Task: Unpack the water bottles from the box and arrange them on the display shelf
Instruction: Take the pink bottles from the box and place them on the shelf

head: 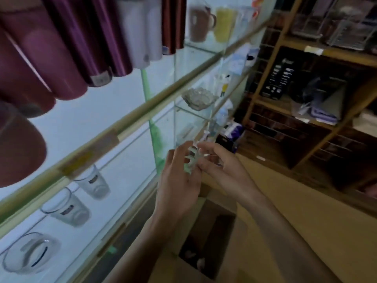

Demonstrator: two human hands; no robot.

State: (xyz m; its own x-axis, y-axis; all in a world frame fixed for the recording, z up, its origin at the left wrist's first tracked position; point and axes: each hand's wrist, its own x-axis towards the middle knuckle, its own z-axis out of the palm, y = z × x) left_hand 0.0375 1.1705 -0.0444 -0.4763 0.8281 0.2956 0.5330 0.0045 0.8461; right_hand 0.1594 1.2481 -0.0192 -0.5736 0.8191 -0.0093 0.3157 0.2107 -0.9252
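Observation:
Both hands meet in front of the glass display shelf (122, 123). Between them is a small, crumpled clear thing with a pale green tint (191, 160), too blurred to identify. My left hand (177, 180) holds it between thumb and fingers, back of the hand towards me. My right hand (222, 170) pinches its other side with curled fingers. Several maroon and purple bottles (67, 48), a white bottle (138, 37) and a copper-red one (173, 23) stand on the upper glass shelf. The open cardboard box (206, 237) sits below my hands, its inside dark with pale shapes at the bottom.
Clear drinking glasses (67, 209) stand in a row on the lower glass shelf. A cut-glass dish (197, 98) and mugs (201, 23) sit in the farther glass compartments. Wooden shelving (306, 119) with boxes and wire baskets fills the right side.

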